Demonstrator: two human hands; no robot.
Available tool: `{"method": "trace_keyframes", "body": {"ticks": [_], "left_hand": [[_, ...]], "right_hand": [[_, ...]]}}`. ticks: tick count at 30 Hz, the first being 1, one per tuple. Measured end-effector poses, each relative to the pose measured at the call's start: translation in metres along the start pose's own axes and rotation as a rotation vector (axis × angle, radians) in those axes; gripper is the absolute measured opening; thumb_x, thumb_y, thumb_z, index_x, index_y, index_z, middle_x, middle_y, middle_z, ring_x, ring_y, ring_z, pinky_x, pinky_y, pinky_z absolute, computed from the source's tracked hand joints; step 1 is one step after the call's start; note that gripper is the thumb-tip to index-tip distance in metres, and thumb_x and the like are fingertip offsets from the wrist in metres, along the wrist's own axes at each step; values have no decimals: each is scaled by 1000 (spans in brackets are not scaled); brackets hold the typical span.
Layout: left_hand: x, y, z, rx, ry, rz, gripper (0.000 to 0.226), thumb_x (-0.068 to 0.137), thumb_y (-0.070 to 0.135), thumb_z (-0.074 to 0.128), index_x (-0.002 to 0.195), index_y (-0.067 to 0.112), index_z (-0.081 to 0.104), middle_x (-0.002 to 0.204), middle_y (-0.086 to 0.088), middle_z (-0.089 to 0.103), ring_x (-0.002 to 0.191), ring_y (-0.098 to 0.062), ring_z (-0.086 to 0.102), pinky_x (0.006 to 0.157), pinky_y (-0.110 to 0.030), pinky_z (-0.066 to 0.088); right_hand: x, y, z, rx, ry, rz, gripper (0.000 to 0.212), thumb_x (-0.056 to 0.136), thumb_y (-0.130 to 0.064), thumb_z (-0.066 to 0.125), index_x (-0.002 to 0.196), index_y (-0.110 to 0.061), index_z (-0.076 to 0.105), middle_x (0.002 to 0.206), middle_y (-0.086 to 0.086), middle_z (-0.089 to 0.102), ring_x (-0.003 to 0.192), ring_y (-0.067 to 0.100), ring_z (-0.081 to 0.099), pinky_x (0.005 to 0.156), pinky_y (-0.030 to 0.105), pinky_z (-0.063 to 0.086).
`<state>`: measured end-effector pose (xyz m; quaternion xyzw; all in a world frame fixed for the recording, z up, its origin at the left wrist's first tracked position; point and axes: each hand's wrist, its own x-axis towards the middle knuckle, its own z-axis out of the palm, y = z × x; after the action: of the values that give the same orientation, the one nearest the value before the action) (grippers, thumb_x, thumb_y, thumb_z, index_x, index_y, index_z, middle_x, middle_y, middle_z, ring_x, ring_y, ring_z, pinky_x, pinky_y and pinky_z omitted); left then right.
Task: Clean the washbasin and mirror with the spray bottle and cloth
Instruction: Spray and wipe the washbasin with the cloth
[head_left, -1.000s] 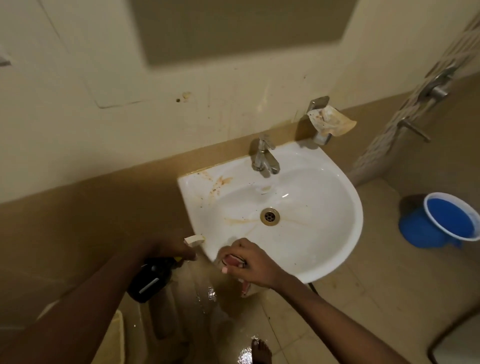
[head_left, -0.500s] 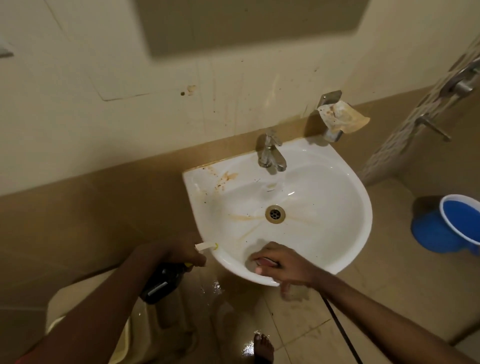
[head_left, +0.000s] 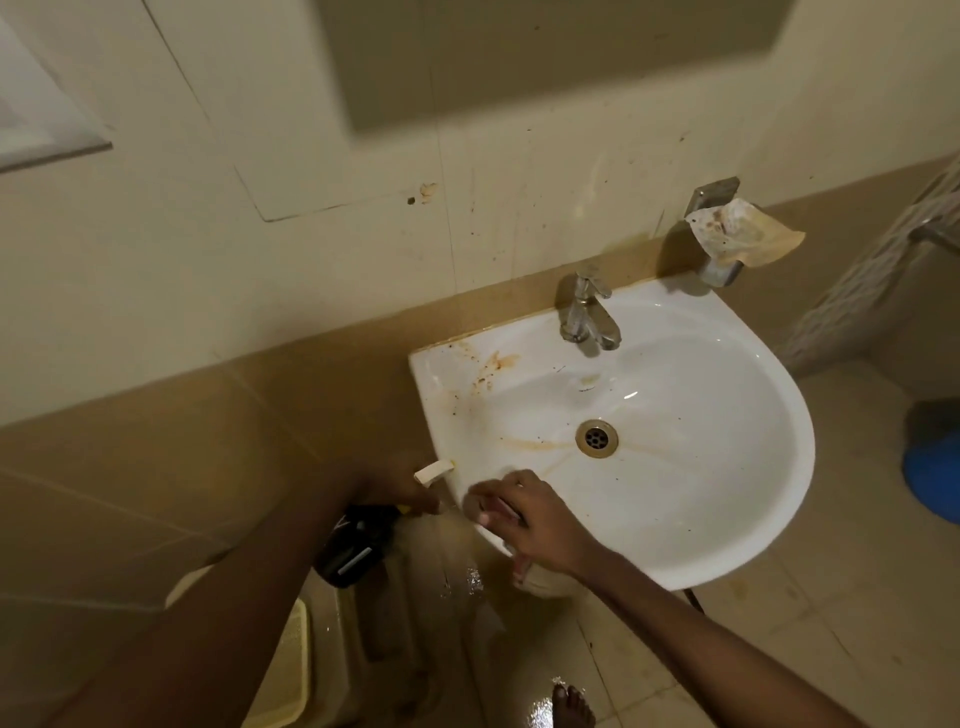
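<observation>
A white washbasin (head_left: 727, 519) hangs on the wall, with brown stains on its left rim and streaks near the drain (head_left: 597, 438). My left hand (head_left: 402, 488) grips a dark spray bottle (head_left: 353, 545) just left of the basin; its pale nozzle points at the rim. My right hand (head_left: 524, 519) presses a small cloth (head_left: 493, 506), mostly hidden under the fingers, on the basin's front-left rim. The mirror (head_left: 561, 57) is on the wall above, only its lower part in view.
A chrome tap (head_left: 587, 317) stands at the basin's back. A stained rag (head_left: 743, 236) hangs on a metal holder to the right. A blue bucket (head_left: 935, 467) sits on the floor at right. The floor below is wet; my bare foot (head_left: 571, 706) shows.
My right hand has slid left along the basin's front rim, closer to the bottle. The view has shifted, so the basin sits further right in the frame.
</observation>
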<state>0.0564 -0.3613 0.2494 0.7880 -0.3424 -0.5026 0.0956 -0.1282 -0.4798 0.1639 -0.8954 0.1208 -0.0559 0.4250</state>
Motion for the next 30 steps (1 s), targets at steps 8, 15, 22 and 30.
{"method": "trace_keyframes", "body": {"ticks": [8,15,22,30], "left_hand": [[-2,-13,0,-28,22,9,14,88,16,66,82,15,54,73,1,58,57,-3,58,48,-8,44],[-4,-16,-11,81,200,55,16,86,21,66,94,15,53,81,3,55,68,-7,53,58,-15,43],[5,-15,-31,71,166,85,19,90,25,64,96,8,56,82,-3,58,72,-14,57,72,-26,51],[17,-14,-69,102,116,93,22,83,21,70,64,17,60,60,3,63,59,-14,59,62,-24,47]], "right_hand": [[-18,5,4,-55,26,-1,39,86,-49,50,121,-35,59,112,-4,59,107,6,44,81,16,37],[66,-18,34,19,322,145,33,90,-31,57,121,-23,60,112,3,63,105,27,50,82,41,46],[11,-19,40,-171,270,86,25,86,-37,54,111,-37,57,110,-10,62,101,14,50,75,25,40],[119,-53,45,-82,615,428,13,93,-34,49,100,-33,60,111,2,51,97,25,49,78,37,43]]}}
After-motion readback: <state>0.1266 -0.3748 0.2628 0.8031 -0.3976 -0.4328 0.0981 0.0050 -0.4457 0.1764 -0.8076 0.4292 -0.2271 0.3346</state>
